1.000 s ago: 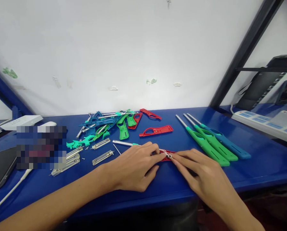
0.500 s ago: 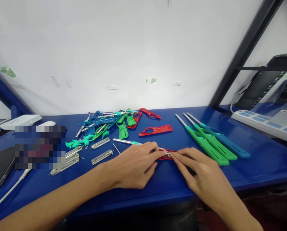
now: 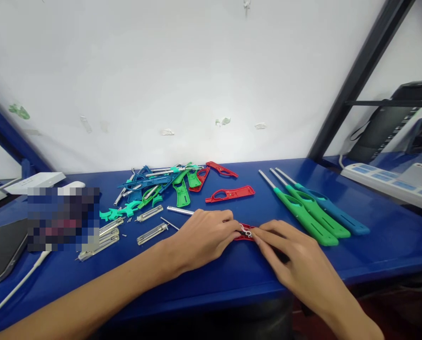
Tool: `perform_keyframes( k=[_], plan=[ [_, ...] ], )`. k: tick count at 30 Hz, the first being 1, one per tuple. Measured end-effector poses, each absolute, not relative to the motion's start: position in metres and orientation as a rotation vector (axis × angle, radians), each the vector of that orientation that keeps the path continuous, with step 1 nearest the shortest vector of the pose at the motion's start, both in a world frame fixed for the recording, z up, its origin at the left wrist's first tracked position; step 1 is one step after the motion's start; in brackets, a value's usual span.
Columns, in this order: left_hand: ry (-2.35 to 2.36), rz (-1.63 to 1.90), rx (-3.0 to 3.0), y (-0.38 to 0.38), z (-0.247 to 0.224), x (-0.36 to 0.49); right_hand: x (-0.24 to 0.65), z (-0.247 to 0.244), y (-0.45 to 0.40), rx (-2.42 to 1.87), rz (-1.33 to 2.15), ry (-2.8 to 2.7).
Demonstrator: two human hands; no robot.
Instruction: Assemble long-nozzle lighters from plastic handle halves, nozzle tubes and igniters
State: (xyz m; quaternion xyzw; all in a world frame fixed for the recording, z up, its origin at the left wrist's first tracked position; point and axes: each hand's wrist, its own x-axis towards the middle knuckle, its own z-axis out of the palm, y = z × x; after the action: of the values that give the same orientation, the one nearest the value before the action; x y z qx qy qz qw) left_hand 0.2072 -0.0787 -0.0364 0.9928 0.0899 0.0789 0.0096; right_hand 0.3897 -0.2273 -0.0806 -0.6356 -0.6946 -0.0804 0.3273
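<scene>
A red handle shell (image 3: 245,226) lies near the table's front edge between my two hands, with bent wires and a small dark part on it. My left hand (image 3: 211,236) is closed over the shell's left side, its fingertips pinching something small that I cannot make out. From under that hand a silver tube (image 3: 179,210) sticks out to the left. My right hand (image 3: 290,252) is closed at the shell's right side, with thumb and fingertips at the wires; what they grip is hidden. Behind lies another red shell half (image 3: 236,192).
Green lighters (image 3: 305,217) and a blue lighter (image 3: 348,218) lie at right. A pile of blue and green shells (image 3: 157,179), clear fuel tanks (image 3: 152,233) and teal triggers (image 3: 129,208) are at left. A power strip (image 3: 391,184) stands far right.
My left hand has shifted slightly and its fingers have closed more over the shell, hiding the teal collar of the tube. My right hand stays at the shell. The view has tilted a little.
</scene>
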Motion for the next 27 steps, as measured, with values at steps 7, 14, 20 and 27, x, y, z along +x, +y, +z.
perform_keyframes(
  k=[7,14,20,27],
  plan=[
    [0.263,0.208,3.138,-0.083,-0.032,0.209,0.388,-0.078,-0.228,-1.66,-0.177,-1.791],
    [0.198,0.281,3.228,-0.082,-0.036,0.206,0.385,-0.076,-0.229,-1.641,-0.287,-1.848],
    [0.144,0.262,3.252,-0.084,-0.034,0.205,0.385,-0.076,-0.23,-1.652,-0.362,-1.898],
    [0.161,0.358,3.193,-0.09,-0.032,0.2,0.387,-0.078,-0.231,-1.622,-0.344,-1.854]
  ],
)
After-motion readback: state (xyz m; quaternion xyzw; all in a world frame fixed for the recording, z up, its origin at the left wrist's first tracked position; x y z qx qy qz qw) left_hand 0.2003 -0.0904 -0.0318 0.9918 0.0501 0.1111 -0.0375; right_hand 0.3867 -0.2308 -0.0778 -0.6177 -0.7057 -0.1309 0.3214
